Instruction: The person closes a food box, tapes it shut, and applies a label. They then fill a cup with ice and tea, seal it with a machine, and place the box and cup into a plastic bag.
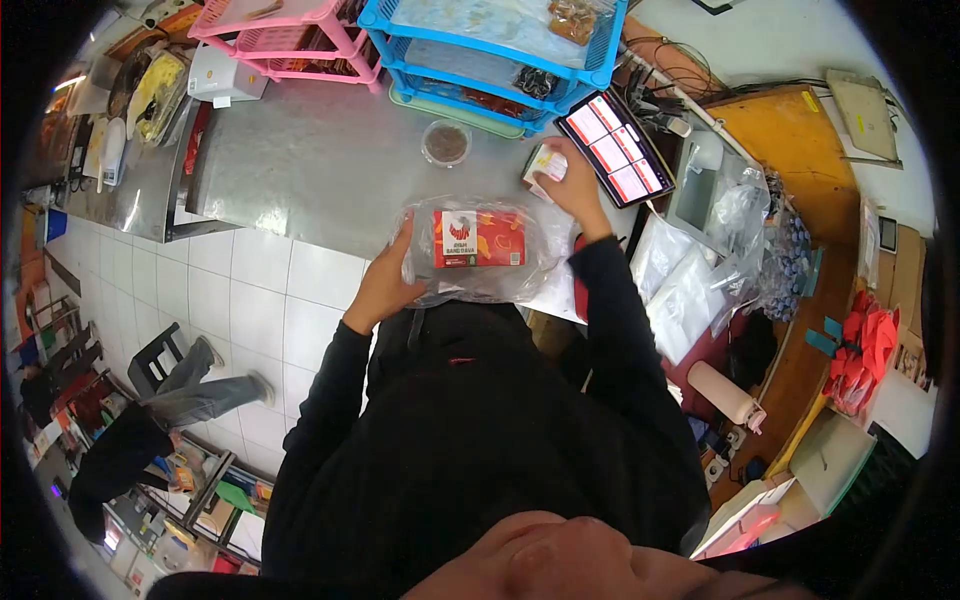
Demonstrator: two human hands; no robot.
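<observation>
Seemingly, we steady a bagged red box while our other hand grasps a small white pack.

Our left hand (385,278) borders the left side of the clear plastic bag (480,288), thumb and fingers wide apart; we cannot tell whether they pinch the film. The printed red box (500,240) lies inside, label up, at the near edge of the steel counter (300,160). Our right hand (577,190) has a narrow grip on the small white pack (541,163), just beside the lit tablet (615,150). Beyond the bag sits a round clear tub (445,143). We judge this a steadying-and-grasping step; moving the pack would call for a firm pinch, clear of the tablet, with the loose film kept in check.
</observation>
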